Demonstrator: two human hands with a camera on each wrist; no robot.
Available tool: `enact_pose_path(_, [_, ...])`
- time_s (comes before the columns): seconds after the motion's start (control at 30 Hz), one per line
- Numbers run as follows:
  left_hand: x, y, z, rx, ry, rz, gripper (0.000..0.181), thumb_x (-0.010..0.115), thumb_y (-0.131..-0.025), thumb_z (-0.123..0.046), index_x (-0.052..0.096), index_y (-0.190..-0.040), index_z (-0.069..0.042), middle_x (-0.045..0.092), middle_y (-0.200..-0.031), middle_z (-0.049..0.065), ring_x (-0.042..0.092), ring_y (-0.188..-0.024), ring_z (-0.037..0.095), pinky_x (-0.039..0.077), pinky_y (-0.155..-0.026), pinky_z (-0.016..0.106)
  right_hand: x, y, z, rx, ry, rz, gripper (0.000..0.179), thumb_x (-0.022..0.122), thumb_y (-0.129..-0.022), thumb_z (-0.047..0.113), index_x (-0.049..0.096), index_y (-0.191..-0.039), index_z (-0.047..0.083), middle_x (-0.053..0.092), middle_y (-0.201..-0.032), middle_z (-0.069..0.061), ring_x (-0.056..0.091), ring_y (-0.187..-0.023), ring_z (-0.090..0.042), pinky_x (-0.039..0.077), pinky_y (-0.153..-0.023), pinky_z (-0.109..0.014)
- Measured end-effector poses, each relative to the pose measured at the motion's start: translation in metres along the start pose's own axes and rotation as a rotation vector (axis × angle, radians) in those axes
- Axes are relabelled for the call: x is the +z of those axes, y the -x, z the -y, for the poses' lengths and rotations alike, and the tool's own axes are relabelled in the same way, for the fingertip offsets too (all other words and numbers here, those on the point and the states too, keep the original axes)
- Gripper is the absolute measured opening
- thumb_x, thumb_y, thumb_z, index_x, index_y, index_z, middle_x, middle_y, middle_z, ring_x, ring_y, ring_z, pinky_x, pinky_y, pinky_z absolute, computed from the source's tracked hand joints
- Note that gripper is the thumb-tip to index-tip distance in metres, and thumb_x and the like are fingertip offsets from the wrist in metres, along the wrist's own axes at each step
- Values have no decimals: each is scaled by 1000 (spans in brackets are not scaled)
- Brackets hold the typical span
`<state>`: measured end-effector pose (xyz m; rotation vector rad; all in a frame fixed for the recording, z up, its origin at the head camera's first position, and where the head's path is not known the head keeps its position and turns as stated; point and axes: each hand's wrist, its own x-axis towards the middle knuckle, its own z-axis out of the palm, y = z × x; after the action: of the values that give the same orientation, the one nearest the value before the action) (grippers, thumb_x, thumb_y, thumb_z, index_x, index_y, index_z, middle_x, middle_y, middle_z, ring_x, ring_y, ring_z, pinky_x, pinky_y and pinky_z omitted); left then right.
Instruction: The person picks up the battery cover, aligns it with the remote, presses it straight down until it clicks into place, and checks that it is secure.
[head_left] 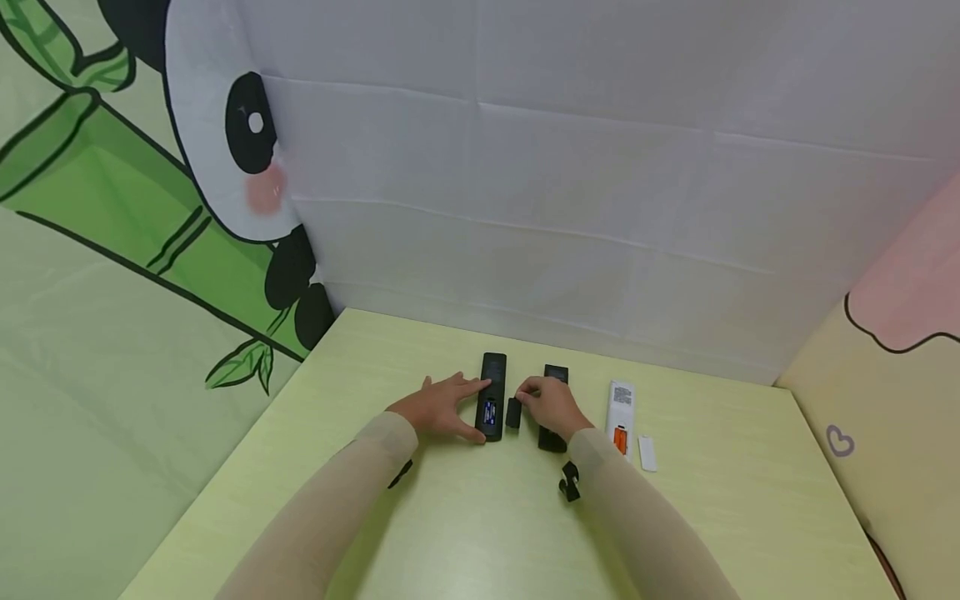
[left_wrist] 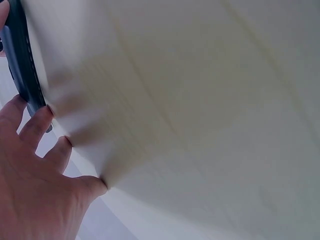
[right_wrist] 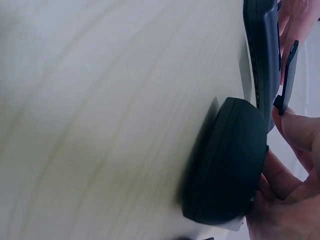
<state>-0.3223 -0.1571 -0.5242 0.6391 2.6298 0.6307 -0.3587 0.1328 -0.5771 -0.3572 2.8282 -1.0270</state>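
Note:
A black remote control (head_left: 492,367) lies face down in front of me, its battery compartment uncovered with blue batteries (head_left: 490,412) inside. My left hand (head_left: 444,408) spreads over its left side, one fingertip on its back and the thumb by its lower end. Between thumb and finger, my right hand (head_left: 551,406) pinches a small black battery cover (head_left: 513,414) just right of that remote. The right wrist view shows the cover (right_wrist: 290,75) tilted up beside the remote (right_wrist: 265,60). Under my right hand lies a second black remote control (head_left: 556,372), partly hidden by it.
Farther right on the pale table (head_left: 465,533) lies a white remote control (head_left: 622,396), its compartment showing an orange battery (head_left: 620,439). A white battery cover (head_left: 647,454) lies beside it. A whitish cloth wall (head_left: 525,250) closes off the table's back edge.

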Motion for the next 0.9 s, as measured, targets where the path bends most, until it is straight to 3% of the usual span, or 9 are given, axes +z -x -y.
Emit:
enact_pose_path(0.13, [0, 0, 0, -4, 1, 0, 119, 94, -91, -69, 36, -188, -33, 38, -195, 8, 25, -187, 42, 9, -143, 90, -6, 7, 11, 8, -20, -12, 14, 77, -118, 30, 89, -113, 24, 87, -121, 0, 79, -112, -21, 66, -92, -44])
enact_pose_path(0.27, [0, 1, -1, -15, 4, 3, 118, 94, -91, -70, 36, -188, -33, 38, -195, 7, 23, -187, 41, 7, -144, 89, -14, 17, 29, 18, -35, -6, 16, 76, -118, 26, 89, -114, 17, 87, -122, -6, 80, -113, -27, 66, -95, -49])
enact_pose_path(0.5, [0, 1, -1, -14, -1, -2, 118, 93, -91, -70, 35, -188, -34, 37, -195, 7, 23, -187, 42, 8, -144, 89, -6, 10, 16, -3, 12, -31, 14, 78, -117, 29, 89, -111, 21, 88, -116, -2, 79, -106, -22, 65, -87, -43])
enact_pose_path(0.73, [1, 2, -1, -8, -5, -3, 118, 93, -92, -71, 35, -188, -35, 38, -195, 7, 23, -187, 41, 7, -144, 89, -13, 19, 31, 19, -26, -15, 17, 76, -118, 27, 89, -116, 17, 88, -124, -8, 80, -118, -31, 67, -95, -51])
enact_pose_path(0.9, [0, 3, 0, -3, -4, 2, 118, 92, -92, -72, 35, -188, -35, 38, -195, 7, 22, -187, 42, 7, -144, 89, -14, 21, 33, 14, -11, -14, 18, 74, -119, 29, 89, -116, 17, 88, -124, -6, 80, -118, -29, 67, -96, -50])
